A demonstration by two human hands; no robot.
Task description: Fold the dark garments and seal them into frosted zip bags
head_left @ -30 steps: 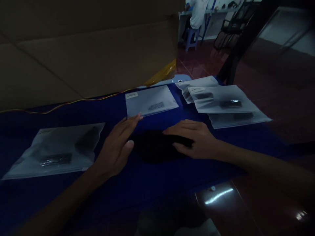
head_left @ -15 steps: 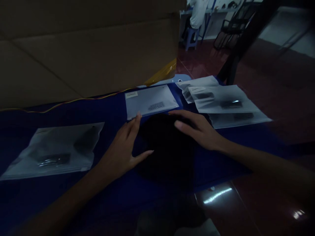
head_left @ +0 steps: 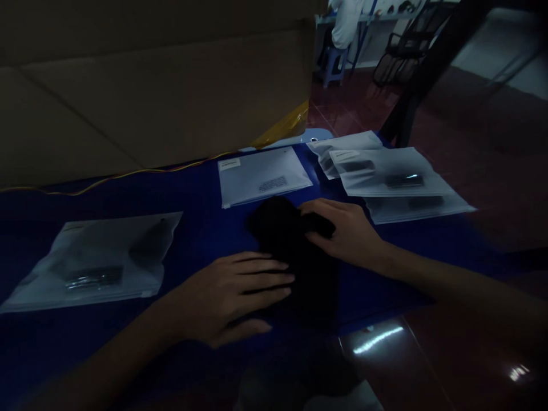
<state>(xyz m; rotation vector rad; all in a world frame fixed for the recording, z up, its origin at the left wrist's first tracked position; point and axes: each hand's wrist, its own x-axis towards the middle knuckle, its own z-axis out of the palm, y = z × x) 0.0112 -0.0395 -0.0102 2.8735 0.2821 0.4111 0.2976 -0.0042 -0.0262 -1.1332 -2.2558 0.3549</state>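
The black fabric item [head_left: 303,279] lies on the blue surface [head_left: 205,228], directly in front of the wearer and between the two hands, close to the near edge. Its outline is rounded at the far end; light is low and its folds and finish cannot be made out.

The left hand [head_left: 233,297] is laid flat, palm down, fingers extended and slightly parted, with the fingertips over the left side of the item. It grips nothing. The right hand [head_left: 349,231] is closed at the item's upper right edge, a portion of the dark material pinched between thumb and fingers. The two hands are apart.

Beyond the item lies a flat translucent zip bag [head_left: 261,171] with a white label [head_left: 230,164] at its upper left corner and printed text lower down. To the left, near the left forearm, is a fuller zip bag [head_left: 107,245] with dark contents. To the right, a group of frosted bags [head_left: 381,165] overlaps at the surface's far right.

A large cardboard box [head_left: 171,108] stands along the back, yellow tape [head_left: 285,128] at its lower corner, a thin yellow cable [head_left: 94,185] running along its base. In the background, a person in a white top [head_left: 346,25] sits on a blue stool [head_left: 334,65]; a dark chair [head_left: 402,48] stands to the right.
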